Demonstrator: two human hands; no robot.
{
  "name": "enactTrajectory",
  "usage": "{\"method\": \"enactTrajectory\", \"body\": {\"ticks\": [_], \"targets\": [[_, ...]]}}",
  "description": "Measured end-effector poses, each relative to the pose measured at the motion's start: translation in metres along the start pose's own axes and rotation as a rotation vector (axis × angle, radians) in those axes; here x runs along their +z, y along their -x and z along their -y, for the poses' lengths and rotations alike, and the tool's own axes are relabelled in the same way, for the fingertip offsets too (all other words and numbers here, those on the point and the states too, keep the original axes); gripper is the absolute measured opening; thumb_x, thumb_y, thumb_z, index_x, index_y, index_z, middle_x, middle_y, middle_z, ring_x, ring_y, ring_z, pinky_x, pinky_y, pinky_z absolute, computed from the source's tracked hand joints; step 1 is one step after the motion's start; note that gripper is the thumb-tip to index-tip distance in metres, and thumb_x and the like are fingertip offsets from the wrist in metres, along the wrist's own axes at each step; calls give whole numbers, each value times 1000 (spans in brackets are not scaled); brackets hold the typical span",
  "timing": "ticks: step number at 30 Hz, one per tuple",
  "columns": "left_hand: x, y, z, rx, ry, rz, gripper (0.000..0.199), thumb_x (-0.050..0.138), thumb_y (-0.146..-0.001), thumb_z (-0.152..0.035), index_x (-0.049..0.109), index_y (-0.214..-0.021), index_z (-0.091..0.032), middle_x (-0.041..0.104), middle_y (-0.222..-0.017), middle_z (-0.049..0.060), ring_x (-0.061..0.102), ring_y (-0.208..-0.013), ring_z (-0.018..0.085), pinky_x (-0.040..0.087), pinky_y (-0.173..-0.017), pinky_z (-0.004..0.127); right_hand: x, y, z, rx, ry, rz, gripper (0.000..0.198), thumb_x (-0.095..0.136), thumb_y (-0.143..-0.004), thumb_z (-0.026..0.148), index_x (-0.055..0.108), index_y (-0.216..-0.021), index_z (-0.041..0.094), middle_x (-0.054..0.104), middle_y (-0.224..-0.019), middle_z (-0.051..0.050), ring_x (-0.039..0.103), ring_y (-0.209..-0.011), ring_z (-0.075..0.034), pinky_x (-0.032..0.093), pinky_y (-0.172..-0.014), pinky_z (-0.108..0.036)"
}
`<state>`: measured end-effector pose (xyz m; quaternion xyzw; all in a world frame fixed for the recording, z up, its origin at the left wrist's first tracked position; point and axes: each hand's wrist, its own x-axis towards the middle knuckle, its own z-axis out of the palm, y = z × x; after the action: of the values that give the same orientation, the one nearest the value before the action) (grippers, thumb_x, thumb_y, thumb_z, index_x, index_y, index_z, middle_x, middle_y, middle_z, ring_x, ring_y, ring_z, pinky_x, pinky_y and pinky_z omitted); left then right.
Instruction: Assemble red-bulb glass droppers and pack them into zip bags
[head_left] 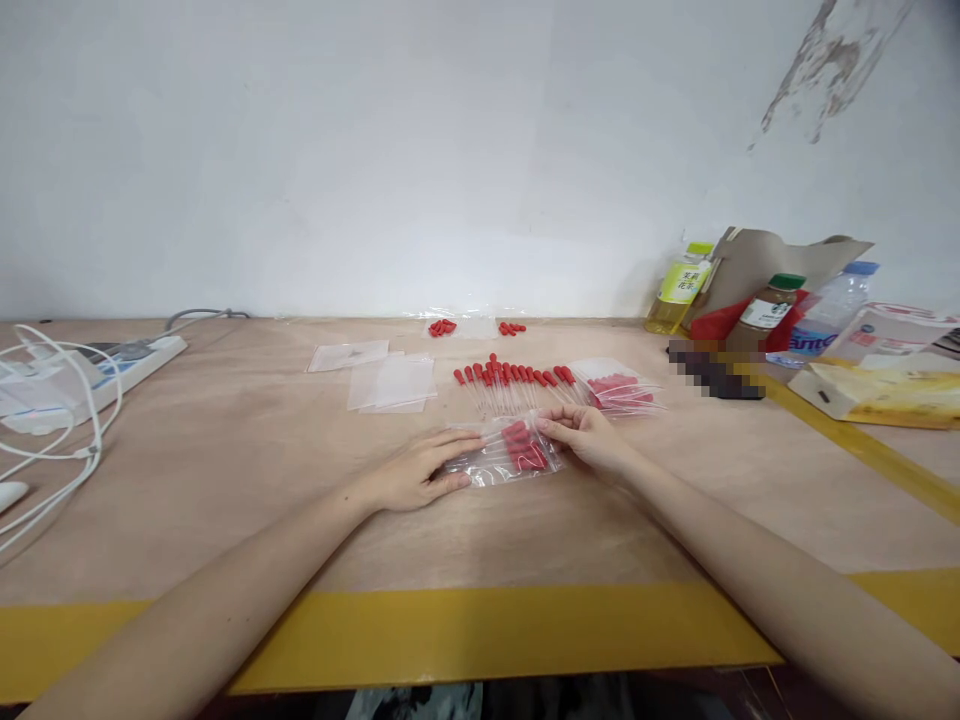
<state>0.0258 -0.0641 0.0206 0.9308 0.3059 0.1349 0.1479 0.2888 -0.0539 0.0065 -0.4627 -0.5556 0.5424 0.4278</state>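
Observation:
A clear zip bag of droppers with red rubber bulbs lies in front of me on the table. My left hand rests at the bag's left end, fingers stretched over its upper edge and thumb apart along the lower one. At the upper right corner, my right hand pinches the bag between thumb and fingers. Just behind is a row of loose droppers, bulbs pointing away from me. Right of that row, several filled bags with red bulbs are piled. Flat bags lie to the left.
Small bags of loose red bulbs lie by the wall. A power strip with tangled white cables is at left. On the right stand a yellow-capped bottle, a green-capped bottle and packets. Yellow tape edges the table.

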Motion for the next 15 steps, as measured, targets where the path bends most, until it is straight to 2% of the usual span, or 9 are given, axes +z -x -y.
{"method": "enactTrajectory", "body": {"ticks": [2,4,6,8,10,13,15], "targets": [[0,1,0,4,-3,-1,45,43,-88,-36,35,-132,-27,39,-136,5,36,-123,20,29,-102,38,-2,-1,1,6,18,0,38,70,-61,40,54,-85,16,62,-67,1,51,-50,-6,42,-49,-19],[1,1,1,1,-8,1,45,43,-88,-36,35,-132,-27,39,-136,5,36,-124,20,30,-102,38,-4,-1,2,23,85,-87,44,71,-60,39,50,-93,17,60,-67,1,51,-48,-7,39,-41,-18],[1,1,1,-2,-11,3,45,43,-88,-36,35,-132,-26,39,-136,5,36,-123,20,30,-102,37,-6,-2,3,78,195,-158,46,70,-62,41,50,-96,18,57,-62,3,47,-41,-7,30,-33,-17],[1,0,1,-2,-11,2,46,43,-88,-37,35,-132,-26,39,-136,5,36,-123,20,30,-102,37,-7,-3,3,140,299,-95,41,66,-64,45,54,-91,16,51,-51,5,39,-34,-5,22,-29,-18],[0,0,1,3,-8,-1,46,43,-88,-36,35,-132,-27,40,-135,5,37,-123,20,30,-102,38,-6,-3,2,145,340,20,37,64,-65,47,59,-80,14,47,-45,6,33,-32,-4,19,-30,-18],[0,0,0,19,2,-5,45,43,-88,-36,36,-131,-28,43,-133,4,37,-123,20,30,-102,38,-3,-4,0,67,322,51,32,68,-62,43,59,-63,12,52,-50,3,36,-37,-3,24,-35,-17],[1,0,-1,30,21,-10,46,43,-88,-35,35,-132,-27,41,-134,4,37,-123,20,30,-102,38,-3,-3,1,57,283,66,30,69,-61,41,59,-63,13,55,-53,3,38,-39,-3,28,-38,-17]]}}
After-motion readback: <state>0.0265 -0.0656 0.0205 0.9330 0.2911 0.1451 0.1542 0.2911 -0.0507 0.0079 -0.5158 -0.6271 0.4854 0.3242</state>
